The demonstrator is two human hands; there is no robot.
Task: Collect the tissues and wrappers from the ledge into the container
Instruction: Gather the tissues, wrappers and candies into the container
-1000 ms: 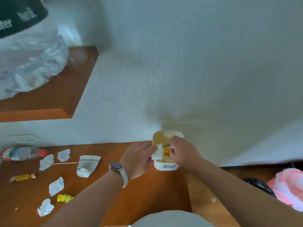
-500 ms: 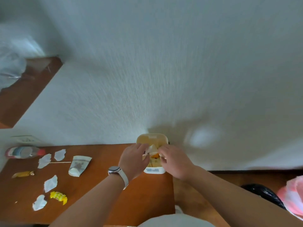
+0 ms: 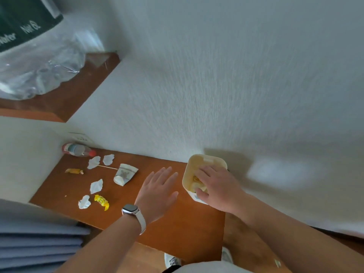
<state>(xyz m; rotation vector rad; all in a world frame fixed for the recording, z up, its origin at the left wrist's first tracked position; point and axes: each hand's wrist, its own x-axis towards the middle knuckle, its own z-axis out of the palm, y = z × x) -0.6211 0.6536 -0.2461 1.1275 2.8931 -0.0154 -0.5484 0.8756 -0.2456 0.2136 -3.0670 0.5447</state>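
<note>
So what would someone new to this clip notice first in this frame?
Most likely the two hands at the centre: the right hand lies over the open cream container at the ledge's right end by the wall, while the left hand hovers flat and open above the wooden ledge. Next comes the litter spread over the ledge's left half: white tissue scraps, a crushed paper cup and a yellow wrapper.

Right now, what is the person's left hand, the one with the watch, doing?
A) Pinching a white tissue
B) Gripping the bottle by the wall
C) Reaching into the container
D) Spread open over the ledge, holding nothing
D: the left hand has its fingers straight and spread over the wooden ledge, with nothing in it, just left of the container.
</note>
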